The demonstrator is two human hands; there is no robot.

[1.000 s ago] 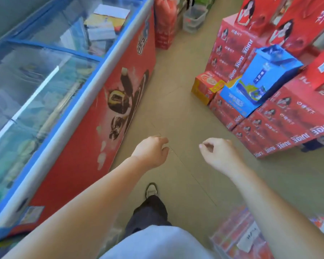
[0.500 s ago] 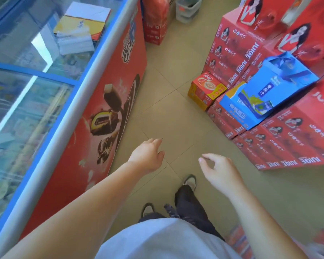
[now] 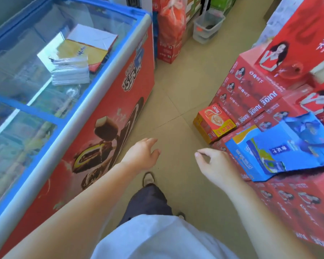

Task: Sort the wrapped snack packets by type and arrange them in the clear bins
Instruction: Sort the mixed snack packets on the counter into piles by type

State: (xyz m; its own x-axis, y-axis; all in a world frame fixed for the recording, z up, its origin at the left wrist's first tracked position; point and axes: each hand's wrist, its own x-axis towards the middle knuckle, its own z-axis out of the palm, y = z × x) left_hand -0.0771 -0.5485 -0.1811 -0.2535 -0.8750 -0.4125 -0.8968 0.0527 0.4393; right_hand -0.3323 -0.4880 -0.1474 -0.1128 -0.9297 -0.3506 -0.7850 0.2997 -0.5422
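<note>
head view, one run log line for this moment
place: aisle between freezer and juice boxes | left hand: open, empty | right hand: loosely curled, empty | clear bins: stacked on floor ahead

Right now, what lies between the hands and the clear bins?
Head view: only bare floor between the left hand, the right hand and the clear bins.

My freezer (image 3: 108, 113) side is red with chocolate ice-cream pictures and blue trim. The juice cartons (image 3: 251, 90) are red with white lettering, one box (image 3: 281, 148) blue and yellow. My trousers (image 3: 148, 200) look dark, maybe navy.
</note>
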